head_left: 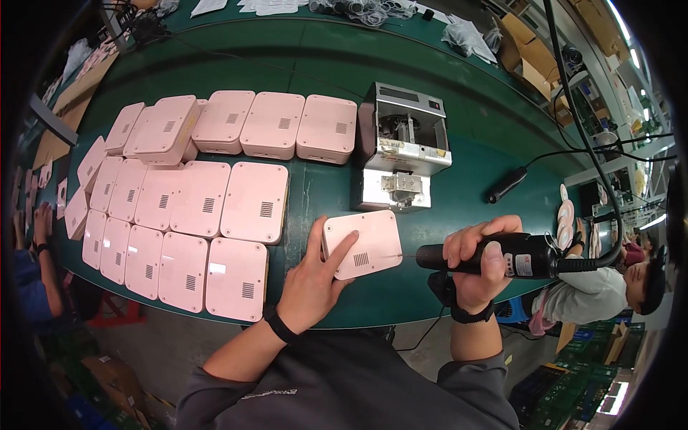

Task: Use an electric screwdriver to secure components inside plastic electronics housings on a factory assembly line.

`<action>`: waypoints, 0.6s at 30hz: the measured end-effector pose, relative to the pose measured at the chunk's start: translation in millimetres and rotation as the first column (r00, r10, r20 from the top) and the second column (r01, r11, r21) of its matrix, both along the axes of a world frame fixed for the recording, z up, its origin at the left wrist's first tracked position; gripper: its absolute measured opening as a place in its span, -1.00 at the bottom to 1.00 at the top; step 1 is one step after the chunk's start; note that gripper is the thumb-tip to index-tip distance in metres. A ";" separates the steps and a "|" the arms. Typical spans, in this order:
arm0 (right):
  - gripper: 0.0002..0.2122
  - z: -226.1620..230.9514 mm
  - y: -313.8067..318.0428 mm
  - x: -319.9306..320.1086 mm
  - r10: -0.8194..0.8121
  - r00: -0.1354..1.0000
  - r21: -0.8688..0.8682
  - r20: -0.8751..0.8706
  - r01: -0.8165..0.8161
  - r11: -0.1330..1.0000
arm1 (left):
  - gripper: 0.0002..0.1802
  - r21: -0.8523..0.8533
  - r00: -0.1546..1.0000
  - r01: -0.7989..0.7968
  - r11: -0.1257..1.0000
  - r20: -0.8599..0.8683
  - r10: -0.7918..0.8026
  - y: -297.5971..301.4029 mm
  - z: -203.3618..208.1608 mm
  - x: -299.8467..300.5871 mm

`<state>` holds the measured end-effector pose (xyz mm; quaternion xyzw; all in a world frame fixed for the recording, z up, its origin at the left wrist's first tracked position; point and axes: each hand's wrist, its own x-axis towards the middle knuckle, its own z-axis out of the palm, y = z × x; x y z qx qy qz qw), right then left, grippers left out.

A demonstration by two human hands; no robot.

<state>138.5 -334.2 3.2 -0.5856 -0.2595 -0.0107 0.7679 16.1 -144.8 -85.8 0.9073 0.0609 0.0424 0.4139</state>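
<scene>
The screwdriver's [537,247] far tip is hard to make out; my right hand [480,284] clasps its body, my left hand [312,283] grasps a pink box [376,247].

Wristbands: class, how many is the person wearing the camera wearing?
2: a left wristband, below the left hand holding a pink box, and a right wristband, below the right hand gripping a black tool. None seems hidden.
</scene>
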 end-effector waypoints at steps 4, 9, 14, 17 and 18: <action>-0.70 7.4 0.7 -8.6 0.012 1.000 0.043 -0.001 -0.012 0.999 | -0.09 0.196 0.996 0.018 0.980 0.080 -0.034 5.7 2.2 -1.9; -0.66 36.9 1.5 -30.1 0.071 0.997 0.176 0.012 -0.072 0.982 | -0.18 0.376 0.962 -0.132 0.917 0.272 0.027 -2.2 34.3 -1.9; -0.62 52.0 4.3 -45.0 0.193 0.981 0.213 0.028 -0.195 0.958 | -0.57 -0.016 0.923 0.061 0.998 0.382 -0.050 -12.8 26.4 -3.6; -0.61 50.3 3.5 -48.1 0.186 0.982 0.206 0.040 -0.190 0.960 | -0.76 -0.086 0.909 0.097 0.992 0.413 -0.053 -17.6 20.4 -5.4; -0.61 50.0 3.0 -49.0 0.185 0.982 0.202 0.047 -0.191 0.961 | -0.78 -0.092 0.910 0.091 0.992 0.412 -0.046 -18.0 20.6 -6.1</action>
